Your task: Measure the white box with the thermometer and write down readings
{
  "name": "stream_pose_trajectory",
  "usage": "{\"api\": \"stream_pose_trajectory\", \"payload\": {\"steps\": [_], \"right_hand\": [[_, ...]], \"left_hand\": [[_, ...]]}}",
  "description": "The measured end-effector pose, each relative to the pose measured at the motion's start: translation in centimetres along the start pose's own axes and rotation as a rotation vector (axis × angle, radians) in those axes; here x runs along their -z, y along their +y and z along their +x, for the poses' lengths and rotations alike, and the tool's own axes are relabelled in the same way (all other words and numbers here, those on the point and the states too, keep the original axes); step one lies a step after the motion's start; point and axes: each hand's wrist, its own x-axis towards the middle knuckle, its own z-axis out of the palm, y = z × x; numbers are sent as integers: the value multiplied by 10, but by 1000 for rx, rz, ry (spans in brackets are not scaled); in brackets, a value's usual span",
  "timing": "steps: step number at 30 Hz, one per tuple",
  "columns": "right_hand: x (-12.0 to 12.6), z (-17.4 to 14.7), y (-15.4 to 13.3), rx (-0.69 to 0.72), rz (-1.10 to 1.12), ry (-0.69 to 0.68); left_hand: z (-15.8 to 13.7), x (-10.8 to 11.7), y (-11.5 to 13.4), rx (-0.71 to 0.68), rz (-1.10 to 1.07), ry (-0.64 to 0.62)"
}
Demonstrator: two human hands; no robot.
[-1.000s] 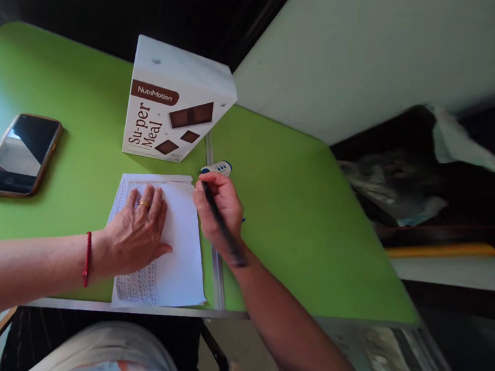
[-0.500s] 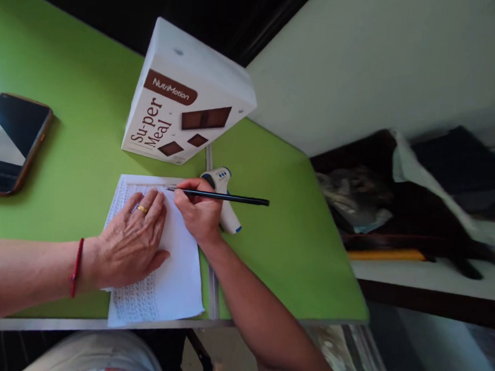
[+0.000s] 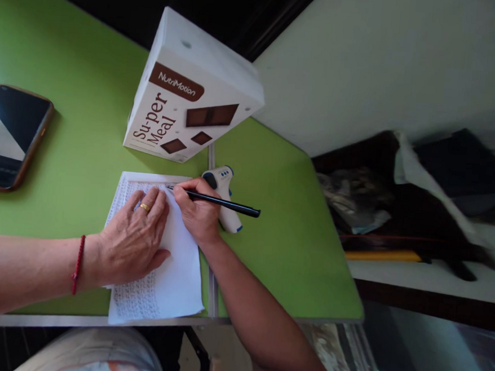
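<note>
Flat on a sheet of paper (image 3: 177, 276) lies my left hand (image 3: 136, 240), fingers stretched out, with a ring and a red cord bracelet on it. Rows of handwriting cover the left part of the sheet; the right part is blank. My right hand (image 3: 197, 213) grips a black pen (image 3: 229, 204), its tip touching the paper near the top edge and its back end pointing right. Just behind my right hand is a white and blue infrared thermometer (image 3: 229, 218), partly hidden by the hand and pen.
A white NutriMotion box (image 3: 172, 112) stands upright beyond the paper. On the left of the green table (image 3: 78, 185) lies a phone (image 3: 11, 135). To the right, past the table's edge, a shelf (image 3: 414, 279) holds dark cloth items and a yellow object (image 3: 382, 255).
The pen's back end has swung down and slightly left as my right hand tilts it. My left hand stays flat on the paper. The whole view has shifted slightly.
</note>
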Motion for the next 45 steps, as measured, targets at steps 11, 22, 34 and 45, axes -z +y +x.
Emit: {"api": "stream_pose_trajectory", "payload": {"steps": [11, 22, 34, 45], "right_hand": [[4, 0, -1, -19, -84, -67], [1, 1, 0, 18, 11, -35], [0, 1, 6, 50, 28, 27], [-1, 0, 11, 116, 66, 15]], "left_hand": [[-1, 0, 0, 5, -32, 36], [-1, 1, -1, -2, -6, 35], [-1, 3, -1, -15, 30, -12], [-1, 6, 0, -11, 43, -45]]}}
